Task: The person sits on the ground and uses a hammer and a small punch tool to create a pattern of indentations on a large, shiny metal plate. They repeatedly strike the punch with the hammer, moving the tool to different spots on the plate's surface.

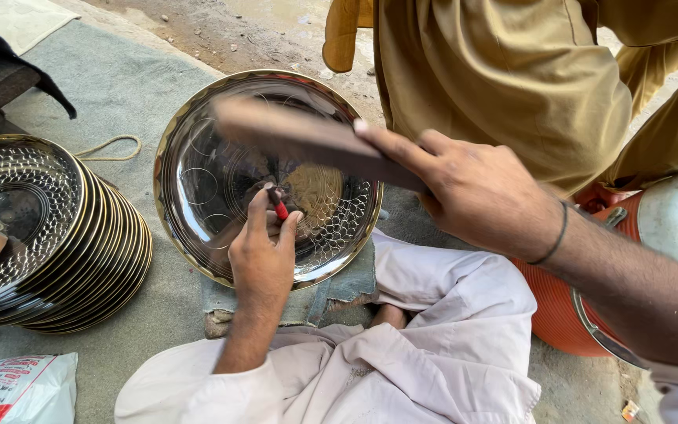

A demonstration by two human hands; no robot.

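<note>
A round shiny metal plate with a gold rim and an engraved scale pattern lies in front of me on a padded block. My left hand pinches a small red-tipped punch upright against the plate's middle. My right hand grips a flat brown wooden bat, which is raised over the plate and blurred.
A stack of similar engraved plates stands at the left. Another person in mustard-coloured clothes sits right behind the plate. An orange and silver drum-like vessel is at my right. A printed plastic bag lies at bottom left.
</note>
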